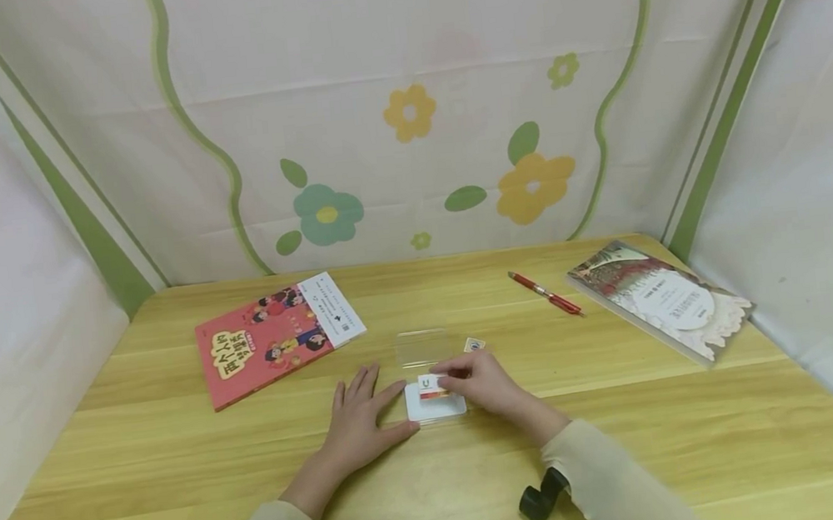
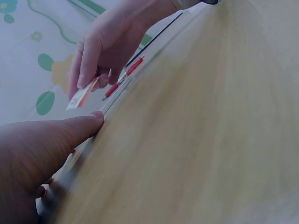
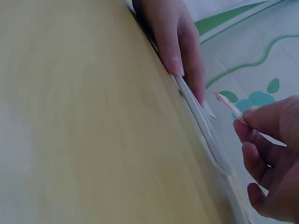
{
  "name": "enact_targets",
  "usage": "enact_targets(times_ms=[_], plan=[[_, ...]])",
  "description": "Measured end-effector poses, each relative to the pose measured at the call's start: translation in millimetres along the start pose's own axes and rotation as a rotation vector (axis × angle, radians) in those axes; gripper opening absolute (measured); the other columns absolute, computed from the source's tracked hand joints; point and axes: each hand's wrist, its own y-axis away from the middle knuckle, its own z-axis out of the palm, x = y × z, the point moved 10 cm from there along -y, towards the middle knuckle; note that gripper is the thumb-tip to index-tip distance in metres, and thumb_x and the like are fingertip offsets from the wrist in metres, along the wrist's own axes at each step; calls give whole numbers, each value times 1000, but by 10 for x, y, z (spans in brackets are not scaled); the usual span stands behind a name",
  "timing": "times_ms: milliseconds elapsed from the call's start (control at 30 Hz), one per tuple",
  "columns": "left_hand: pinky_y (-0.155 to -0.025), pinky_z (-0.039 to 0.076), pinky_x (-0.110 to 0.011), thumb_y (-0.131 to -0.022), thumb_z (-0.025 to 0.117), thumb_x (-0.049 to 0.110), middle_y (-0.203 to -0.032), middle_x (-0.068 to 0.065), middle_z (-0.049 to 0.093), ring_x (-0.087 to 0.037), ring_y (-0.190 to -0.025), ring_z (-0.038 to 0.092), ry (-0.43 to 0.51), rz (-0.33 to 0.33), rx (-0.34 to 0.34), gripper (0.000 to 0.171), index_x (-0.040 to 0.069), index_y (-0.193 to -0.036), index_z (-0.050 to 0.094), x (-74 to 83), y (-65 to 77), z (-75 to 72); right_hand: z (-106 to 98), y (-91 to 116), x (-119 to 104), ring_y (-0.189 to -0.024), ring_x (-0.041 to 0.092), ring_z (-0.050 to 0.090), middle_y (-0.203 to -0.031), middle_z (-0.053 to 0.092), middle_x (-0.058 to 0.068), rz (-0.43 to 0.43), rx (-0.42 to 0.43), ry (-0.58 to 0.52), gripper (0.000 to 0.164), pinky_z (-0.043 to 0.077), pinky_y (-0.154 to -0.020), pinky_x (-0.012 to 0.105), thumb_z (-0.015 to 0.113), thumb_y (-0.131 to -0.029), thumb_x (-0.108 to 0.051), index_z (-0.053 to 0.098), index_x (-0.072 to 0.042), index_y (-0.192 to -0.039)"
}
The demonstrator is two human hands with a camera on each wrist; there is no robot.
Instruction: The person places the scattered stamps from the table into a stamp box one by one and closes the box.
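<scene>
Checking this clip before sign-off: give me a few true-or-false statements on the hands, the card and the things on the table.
1. The right hand pinches a small card. True.
2. The left hand grips the red pen. False: it lies flat on the table against the white case; the pen lies apart, far right.
3. A red book lies to the left. True.
4. The card lies flat inside the case. False: the wrist views show it held above the case.
</scene>
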Motion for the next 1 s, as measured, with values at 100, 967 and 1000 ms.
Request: enact_targets(times_ms=[100, 967, 1000], plan=[[-95, 4, -56, -72, 56, 57, -135, -19, 27, -34, -125, 16, 6, 9, 4, 62, 19, -121, 52, 11, -5, 0, 69, 31, -130, -74, 13, 52, -90, 63, 9, -2, -9, -18, 18, 43, -64, 24, 60, -80, -5, 65, 2, -96], [-94, 5, -56, -72, 58, 55, -134, -19, 28, -35, -124, 18, 4, 24, 29, 61, 18, -120, 54, 12, -2, -12, 218, 19, -53, -62, 6, 46, -68, 50, -7, -146, 59, 177, 11, 42, -54, 20, 65, -75, -5, 67, -6, -86], [-94, 5, -56, -72, 58, 55, -134, -20, 28, -35, -124, 18, 4, 25, 30, 61, 18, -120, 54, 14, -2, -14, 218, 20, -55, -61, 6, 46, -68, 50, -7, -148, 61, 180, 11, 42, -54, 20, 65, -75, -5, 67, -6, -86]])
